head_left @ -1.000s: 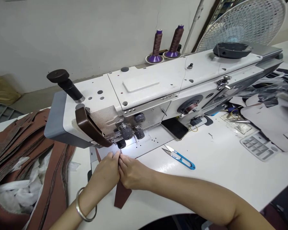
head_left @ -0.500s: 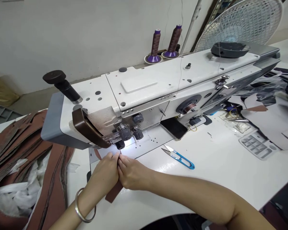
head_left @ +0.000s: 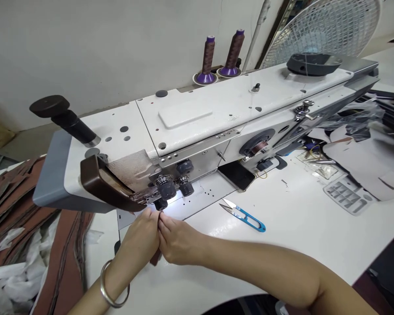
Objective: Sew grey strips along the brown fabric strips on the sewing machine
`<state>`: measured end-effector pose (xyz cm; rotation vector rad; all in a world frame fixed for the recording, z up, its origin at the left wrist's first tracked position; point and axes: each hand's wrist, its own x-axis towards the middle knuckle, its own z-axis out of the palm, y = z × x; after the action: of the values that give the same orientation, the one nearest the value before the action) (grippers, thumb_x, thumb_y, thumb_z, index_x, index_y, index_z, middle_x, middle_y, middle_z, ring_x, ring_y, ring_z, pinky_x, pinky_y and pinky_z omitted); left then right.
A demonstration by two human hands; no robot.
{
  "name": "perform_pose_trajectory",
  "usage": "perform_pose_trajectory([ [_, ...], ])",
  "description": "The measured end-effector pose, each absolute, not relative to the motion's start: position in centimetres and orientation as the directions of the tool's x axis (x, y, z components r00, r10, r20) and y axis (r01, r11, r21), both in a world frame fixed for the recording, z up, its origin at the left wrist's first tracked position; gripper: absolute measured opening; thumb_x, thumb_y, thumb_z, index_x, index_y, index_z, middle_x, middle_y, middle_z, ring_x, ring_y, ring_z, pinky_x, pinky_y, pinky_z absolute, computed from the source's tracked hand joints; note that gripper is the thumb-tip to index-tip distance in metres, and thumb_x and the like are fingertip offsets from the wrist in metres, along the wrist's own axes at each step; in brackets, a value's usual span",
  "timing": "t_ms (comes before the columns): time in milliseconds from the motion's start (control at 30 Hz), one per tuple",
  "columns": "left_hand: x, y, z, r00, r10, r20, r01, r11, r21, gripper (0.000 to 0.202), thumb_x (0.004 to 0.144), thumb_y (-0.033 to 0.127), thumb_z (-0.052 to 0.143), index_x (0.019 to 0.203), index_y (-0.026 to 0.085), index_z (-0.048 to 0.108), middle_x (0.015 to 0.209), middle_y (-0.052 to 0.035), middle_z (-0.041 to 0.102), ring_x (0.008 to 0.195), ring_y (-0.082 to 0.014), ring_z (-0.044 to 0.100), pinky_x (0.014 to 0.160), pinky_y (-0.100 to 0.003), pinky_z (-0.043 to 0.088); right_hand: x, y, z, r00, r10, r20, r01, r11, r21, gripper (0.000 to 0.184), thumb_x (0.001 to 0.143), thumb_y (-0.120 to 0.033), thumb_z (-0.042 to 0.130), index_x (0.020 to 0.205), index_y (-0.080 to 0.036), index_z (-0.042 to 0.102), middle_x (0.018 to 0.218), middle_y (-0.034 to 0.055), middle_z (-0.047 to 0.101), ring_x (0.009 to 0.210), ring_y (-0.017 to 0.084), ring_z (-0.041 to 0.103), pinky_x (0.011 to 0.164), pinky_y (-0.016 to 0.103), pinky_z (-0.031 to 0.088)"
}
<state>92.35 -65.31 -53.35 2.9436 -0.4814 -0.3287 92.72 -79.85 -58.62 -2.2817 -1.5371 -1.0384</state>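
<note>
A white sewing machine [head_left: 190, 118] spans the table, its lamp lighting the plate below the needle area. Right in front of that area, my left hand [head_left: 142, 234] and my right hand [head_left: 177, 238] meet, fingers pinched together. Between them they grip a narrow brown leather strip [head_left: 155, 258], whose lower end hangs out beneath the hands. The rest of the strip is hidden by my fingers. Blue-handled thread snips [head_left: 246, 218] lie with blades apart, to the right of my right hand.
Brown leather pieces [head_left: 65, 258] are heaped at the left with white scraps. A phone [head_left: 238, 175] rests under the machine arm. Two brown thread cones [head_left: 208, 57] and a white fan [head_left: 325, 35] stand behind. Grey cut pieces [head_left: 357, 157] and plastic bags clutter the right side.
The view has shifted slightly. Less of the strip's lower end shows below my hands, and it hangs more steeply. Both hands keep their grip close to the needle area.
</note>
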Motion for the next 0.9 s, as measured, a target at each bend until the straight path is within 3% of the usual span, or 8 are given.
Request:
perform_pose_trajectory([
  [133, 92.3, -64.8, -53.5, 0.94, -0.322, -0.112, -0.308, -0.943, 0.125, 0.029, 0.073, 0.003, 0.051, 0.097, 0.016, 0.061, 0.088, -0.0085, 0.064, 0.082, -0.0238, 0.061, 0.074, -0.035, 0.048, 93.2, -79.7, -58.9, 0.226, 0.73, 0.645, 0.881, -0.435, 0.184, 0.025, 0.09, -0.011, 0.044, 0.092, 0.001, 0.066, 0.089, 0.0213, 0.071, 0.088, 0.032, 0.068, 0.105, 0.054, 0.042],
  [267, 92.1, -63.5, -53.7, 0.919, -0.392, 0.031, -0.391, -0.919, -0.046, 0.037, 0.077, 0.007, 0.053, 0.112, 0.015, 0.06, 0.096, -0.0123, 0.062, 0.094, -0.0317, 0.058, 0.076, -0.043, 0.046, 92.8, -79.9, -58.5, 0.227, 0.763, 0.605, 0.889, -0.416, 0.191, 0.021, 0.088, -0.009, 0.044, 0.082, -0.006, 0.064, 0.079, 0.0155, 0.07, 0.077, 0.029, 0.067, 0.104, 0.055, 0.044],
  [433, 92.2, -62.1, -54.7, 0.802, -0.561, 0.205, -0.575, -0.818, 0.01, 0.026, 0.084, 0.004, 0.049, 0.107, 0.014, 0.059, 0.096, -0.0104, 0.062, 0.086, -0.0247, 0.056, 0.08, -0.038, 0.049, 91.8, -80.2, -57.8, 0.219, 0.745, 0.63, 0.843, -0.47, 0.262, 0.021, 0.088, -0.009, 0.045, 0.087, 0.0, 0.064, 0.085, 0.0228, 0.07, 0.081, 0.031, 0.069, 0.1, 0.054, 0.048],
  [733, 93.3, -62.3, -54.2, 0.765, -0.596, 0.244, -0.615, -0.788, 0.005, 0.029, 0.082, 0.003, 0.045, 0.104, 0.015, 0.059, 0.093, -0.0098, 0.066, 0.083, -0.0237, 0.062, 0.073, -0.036, 0.053, 92.0, -79.9, -58.3, 0.228, 0.746, 0.625, 0.831, -0.484, 0.275, 0.02, 0.09, -0.011, 0.046, 0.09, 0.0, 0.063, 0.087, 0.0215, 0.071, 0.083, 0.031, 0.069, 0.1, 0.053, 0.048],
  [900, 93.1, -62.0, -54.6, 0.716, -0.645, 0.268, -0.648, -0.756, -0.091, 0.033, 0.08, 0.003, 0.045, 0.111, 0.011, 0.055, 0.095, -0.0129, 0.066, 0.082, -0.0247, 0.063, 0.072, -0.036, 0.054, 92.0, -79.8, -58.7, 0.292, 0.753, 0.589, 0.878, -0.455, 0.147, 0.024, 0.088, -0.005, 0.04, 0.092, 0.0, 0.063, 0.086, 0.0194, 0.07, 0.084, 0.028, 0.068, 0.102, 0.048, 0.047],
])
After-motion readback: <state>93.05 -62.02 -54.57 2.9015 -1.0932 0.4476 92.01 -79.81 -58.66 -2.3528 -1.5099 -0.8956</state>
